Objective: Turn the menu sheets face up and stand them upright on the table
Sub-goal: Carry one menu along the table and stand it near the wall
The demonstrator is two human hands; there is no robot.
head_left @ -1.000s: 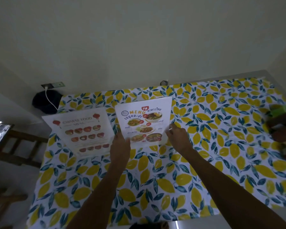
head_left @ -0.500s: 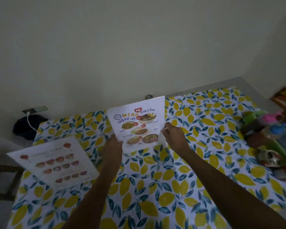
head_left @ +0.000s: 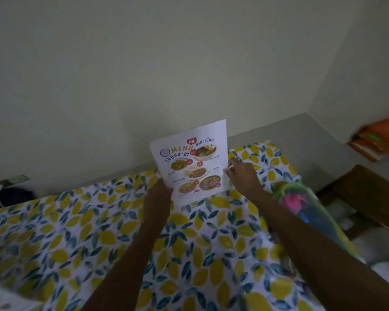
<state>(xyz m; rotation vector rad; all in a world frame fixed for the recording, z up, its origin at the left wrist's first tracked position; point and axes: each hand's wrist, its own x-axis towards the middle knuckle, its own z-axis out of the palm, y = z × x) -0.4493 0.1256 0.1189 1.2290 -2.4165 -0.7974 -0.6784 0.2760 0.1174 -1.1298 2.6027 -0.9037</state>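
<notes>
From the head camera, both hands are holding one menu sheet (head_left: 192,162) face up and nearly upright over the far part of the table (head_left: 54,232), which is wearing a lemon-print cloth. The left hand (head_left: 156,203) is gripping the sheet's lower left edge. The right hand (head_left: 241,176) is pinching its right edge, thumb on the printed side. The sheet's bottom edge is sitting at or just above the cloth; which one is unclear. A blurred green basket (head_left: 305,205) is lying at the table's right edge.
</notes>
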